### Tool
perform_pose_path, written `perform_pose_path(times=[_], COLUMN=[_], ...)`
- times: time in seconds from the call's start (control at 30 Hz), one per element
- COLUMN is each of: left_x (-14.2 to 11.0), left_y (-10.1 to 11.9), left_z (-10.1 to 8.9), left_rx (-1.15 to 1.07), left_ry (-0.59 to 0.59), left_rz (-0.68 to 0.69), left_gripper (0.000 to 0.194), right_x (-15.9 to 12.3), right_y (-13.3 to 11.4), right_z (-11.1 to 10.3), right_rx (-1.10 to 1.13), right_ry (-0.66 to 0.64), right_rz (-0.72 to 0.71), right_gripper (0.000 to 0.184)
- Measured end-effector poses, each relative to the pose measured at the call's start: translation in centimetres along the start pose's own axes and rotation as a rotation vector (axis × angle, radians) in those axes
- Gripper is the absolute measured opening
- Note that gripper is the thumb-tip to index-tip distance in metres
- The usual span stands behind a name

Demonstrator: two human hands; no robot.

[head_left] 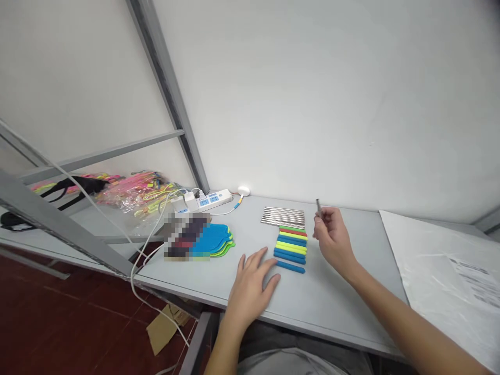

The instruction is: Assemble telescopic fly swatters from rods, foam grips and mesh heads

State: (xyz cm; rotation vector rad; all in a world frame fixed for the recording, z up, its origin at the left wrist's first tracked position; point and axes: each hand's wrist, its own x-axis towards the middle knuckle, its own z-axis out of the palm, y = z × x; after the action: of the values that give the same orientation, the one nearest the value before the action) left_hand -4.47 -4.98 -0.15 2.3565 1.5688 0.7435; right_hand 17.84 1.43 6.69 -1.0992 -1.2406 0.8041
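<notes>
My right hand (333, 238) is raised over the table (336, 302), its fingers pinched round a thin metal rod (318, 206) that points up and away. Palm down, my left hand (251, 284) lies on the tabletop with fingers spread. Its index fingertip is at the left end of a blue tube (291, 267), the nearest in a column of soft-looking tubes (291, 244) in blue, yellow, red and green. Whether that finger presses on the tube I cannot tell. Just behind the column lies a row of several shiny metal rods (283, 215), side by side.
Flat blue and green pieces (213, 239) lie left, partly blurred out. Behind them are a power strip (214, 199) with plugs, white cables and a round white device (244, 191). Plastic-wrapped colourful cords (136, 190) lie beyond the metal frame (167, 78). A white package (441, 265) covers the right side.
</notes>
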Motion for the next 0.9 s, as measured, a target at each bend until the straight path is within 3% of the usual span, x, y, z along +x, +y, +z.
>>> perform_pose_path(times=[0.07, 0.2, 0.4, 0.5, 0.73, 0.9], left_x=[0.0, 0.3, 0.9, 1.1, 1.2, 1.2], left_y=[-0.2, -0.6, -0.9, -0.9, -1.0, -0.6], left_z=[0.2, 0.7, 1.0, 0.9, 0.9, 0.8], left_rx=[-0.013, 0.021, 0.043, 0.014, 0.02, 0.023], left_ry=[0.019, 0.012, 0.018, 0.012, 0.018, 0.002], left_rz=[-0.005, 0.009, 0.038, 0.051, 0.045, 0.043], left_gripper=[0.04, 0.042, 0.033, 0.028, 0.037, 0.025], right_x=[-2.0, -4.4, -5.3, -6.0, -8.2, -7.9], right_y=[-0.5, -0.1, 2.5, 3.2, 4.4, 5.1], right_z=[-0.5, -1.9, -3.7, -4.0, -4.4, -4.4], right_rx=[0.205, 0.309, 0.32, 0.281, 0.103, -0.015], right_ry=[0.022, 0.079, 0.252, 0.273, 0.115, -0.04], right_rz=[0.121, 0.165, 0.175, 0.153, 0.127, 0.173], right_gripper=[0.014, 0.019, 0.026, 0.028, 0.031, 0.033])
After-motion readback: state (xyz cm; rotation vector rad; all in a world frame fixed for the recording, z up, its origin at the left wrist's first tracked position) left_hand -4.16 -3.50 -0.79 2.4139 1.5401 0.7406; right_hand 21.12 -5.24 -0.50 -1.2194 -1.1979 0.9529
